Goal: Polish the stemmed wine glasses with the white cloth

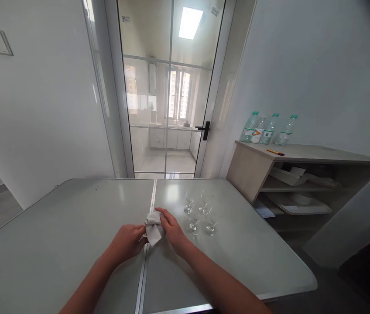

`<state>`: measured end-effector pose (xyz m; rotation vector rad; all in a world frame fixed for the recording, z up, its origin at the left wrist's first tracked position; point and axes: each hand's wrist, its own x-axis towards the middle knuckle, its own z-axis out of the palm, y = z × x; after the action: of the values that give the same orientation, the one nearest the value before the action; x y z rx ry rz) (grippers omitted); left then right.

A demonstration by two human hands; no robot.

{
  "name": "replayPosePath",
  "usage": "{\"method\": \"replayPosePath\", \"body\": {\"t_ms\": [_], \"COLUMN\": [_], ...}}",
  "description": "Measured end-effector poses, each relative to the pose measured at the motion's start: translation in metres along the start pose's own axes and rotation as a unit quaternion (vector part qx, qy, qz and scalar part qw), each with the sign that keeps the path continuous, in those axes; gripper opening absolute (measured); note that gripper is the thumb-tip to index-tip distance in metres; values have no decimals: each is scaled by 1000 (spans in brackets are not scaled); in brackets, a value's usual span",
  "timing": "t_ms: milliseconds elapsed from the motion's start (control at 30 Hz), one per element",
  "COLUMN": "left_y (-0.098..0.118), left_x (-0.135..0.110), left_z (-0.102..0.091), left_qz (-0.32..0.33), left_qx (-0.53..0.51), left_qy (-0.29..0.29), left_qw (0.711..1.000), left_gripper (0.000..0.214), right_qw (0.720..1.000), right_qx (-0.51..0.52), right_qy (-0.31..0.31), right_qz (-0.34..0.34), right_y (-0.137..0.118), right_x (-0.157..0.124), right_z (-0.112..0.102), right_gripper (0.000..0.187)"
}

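Note:
My left hand (130,240) is closed at the left edge of a crumpled white cloth (154,233). Its fingertips pinch something mostly hidden; a small glint shows there, but I cannot tell whether it is glass. From the other side, my right hand (171,227) wraps its fingers and thumb round the cloth. Both hands are just above the table, over its metal seam. To their right stand several small clear stemmed glasses, among them a front left glass (193,226), a front right glass (211,227) and a back left glass (188,206).
The pale table (73,244) has a metal seam (142,279) running front to back. At the right, a wooden shelf unit (253,168) carries several plastic bottles (269,131) and an orange-handled tool (275,152). A glass door (165,96) stands behind the table.

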<state>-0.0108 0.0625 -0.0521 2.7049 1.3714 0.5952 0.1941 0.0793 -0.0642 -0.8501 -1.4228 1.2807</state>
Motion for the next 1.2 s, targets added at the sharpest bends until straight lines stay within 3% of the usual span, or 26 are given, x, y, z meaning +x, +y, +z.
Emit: {"method": "replayPosePath", "body": {"t_ms": [100, 167, 267, 333, 367, 400, 533, 633, 700, 800, 933, 1067, 1133, 1200], "left_y": [5, 1, -9, -14, -14, -14, -4, 1, 1, 1, 6, 8, 4, -3], "left_x": [2, 1, -3, -5, -6, -5, 0, 2, 2, 1, 4, 7, 4, -1], "left_z": [-10, -21, -39, -47, -49, -47, -20, 3, 10, 7, -8, -23, -27, -31], "left_qz": [-54, -83, -124, -122, -108, -91, -36, 14, 49, 41, -43, -102, -150, -194], "left_qx": [-152, -307, -465, -484, -473, -447, -197, 14, 79, 68, -145, -401, -457, -492], "left_qy": [-22, -84, -243, -285, -264, -221, -25, 34, 46, 54, 13, -70, -124, -173], "left_qw": [987, 944, 842, 819, 834, 862, 979, 999, 995, 995, 988, 908, 868, 831], "left_gripper": [13, 13, 20, 21, 23, 24, 20, 17, 16, 14, 14, 13, 13, 15], "right_qw": [993, 971, 877, 828, 831, 852, 973, 999, 998, 998, 999, 991, 979, 948], "right_qx": [-67, -147, -284, -332, -338, -331, -173, -27, 27, 46, 2, -67, -116, -195], "right_qy": [-49, -110, -247, -291, -278, -245, -63, 19, 44, 37, -14, -78, -111, -153], "right_qz": [-80, -156, -299, -346, -343, -324, -138, -3, 42, 25, -44, -84, -122, -202], "right_y": [-15, -24, -32, -33, -32, -30, -16, -4, 0, -4, -20, -28, -30, -32], "right_x": [-9, -15, -24, -27, -26, -25, -11, 0, 3, 1, -7, -14, -17, -20], "right_z": [-6, -10, -10, -7, -5, -3, 1, 0, -1, 1, 1, -4, -6, -8], "right_gripper": [44, 46, 54, 57, 57, 55, 46, 41, 38, 36, 37, 41, 42, 45]}}
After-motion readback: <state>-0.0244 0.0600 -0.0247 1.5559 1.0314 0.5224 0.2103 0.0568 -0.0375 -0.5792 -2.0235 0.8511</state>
